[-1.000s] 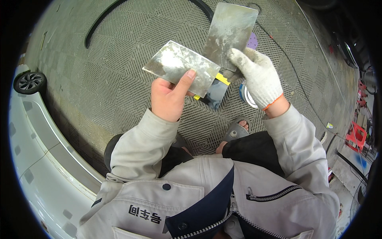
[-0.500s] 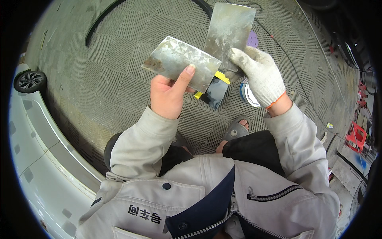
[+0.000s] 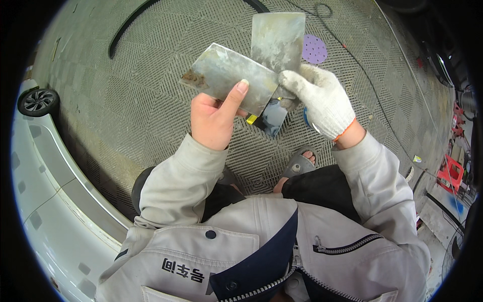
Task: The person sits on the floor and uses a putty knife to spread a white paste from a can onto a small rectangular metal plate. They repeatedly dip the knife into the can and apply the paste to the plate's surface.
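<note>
Hiding part of the right plate (image 3: pixel 278 40) — left plate (image 3: pixel 225 74), glove (image 3: pixel 324 100).

We count two metal plates (image 3: pixel 226 75) towards 12 o'clock, one bare left hand (image 3: pixel 214 121) and one gloved right hand (image 3: pixel 327 100). We further record one purple disc (image 3: pixel 314 49) at 1 o'clock, one red plastic item (image 3: pixel 445 176) at 3, two sandals (image 3: pixel 297 165) towards 4 and 7, one wheel (image 3: pixel 37 102) between 9 and 10, one curved black strip (image 3: pixel 119 36) around 11.

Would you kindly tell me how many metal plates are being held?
2: one plate in the bare left hand, a second plate in the gloved right hand; any behind these would be hidden.
</note>
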A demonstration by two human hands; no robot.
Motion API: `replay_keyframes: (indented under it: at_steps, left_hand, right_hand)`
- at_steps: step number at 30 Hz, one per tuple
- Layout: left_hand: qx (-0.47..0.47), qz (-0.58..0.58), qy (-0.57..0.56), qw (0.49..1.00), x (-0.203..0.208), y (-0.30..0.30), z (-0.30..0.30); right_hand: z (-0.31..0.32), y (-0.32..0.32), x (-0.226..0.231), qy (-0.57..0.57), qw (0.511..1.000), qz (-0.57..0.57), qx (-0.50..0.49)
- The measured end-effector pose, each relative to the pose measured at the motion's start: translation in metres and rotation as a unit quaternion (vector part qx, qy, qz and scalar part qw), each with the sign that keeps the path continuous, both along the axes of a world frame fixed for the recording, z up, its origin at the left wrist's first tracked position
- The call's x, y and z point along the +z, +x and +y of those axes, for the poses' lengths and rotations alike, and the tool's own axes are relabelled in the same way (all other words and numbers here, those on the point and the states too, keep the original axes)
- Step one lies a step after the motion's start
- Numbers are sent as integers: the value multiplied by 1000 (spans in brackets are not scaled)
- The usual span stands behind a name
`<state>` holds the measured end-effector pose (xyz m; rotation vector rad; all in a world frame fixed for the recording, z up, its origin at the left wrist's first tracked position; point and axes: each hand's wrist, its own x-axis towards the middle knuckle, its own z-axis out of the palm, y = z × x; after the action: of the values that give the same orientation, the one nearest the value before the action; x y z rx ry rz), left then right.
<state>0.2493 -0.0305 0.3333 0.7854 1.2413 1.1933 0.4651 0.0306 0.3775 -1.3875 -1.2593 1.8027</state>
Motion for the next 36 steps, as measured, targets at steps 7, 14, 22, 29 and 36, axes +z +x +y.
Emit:
replay_keyframes:
  at_steps: [7,14,22,29,36]
  left_hand:
    - [3,8,-1,1000,1,1,-1]
    - [10,0,-1,1000,-2,0,-2]
    - [10,-19,-5,1000,-4,1,-4]
    - [5,-14,-2,1000,-6,-1,-3]
    - [9,-12,12,1000,-5,1,-3]
  right_hand:
    - [0,2,-1,16,1000,10,9]
    - [0,1,0,32,999,-43,-11]
    - [-1,1,1,43,998,-37,-34]
    - [-1,1,-1,27,997,-11,-67]
    - [-3,5,-4,62,997,26,-35]
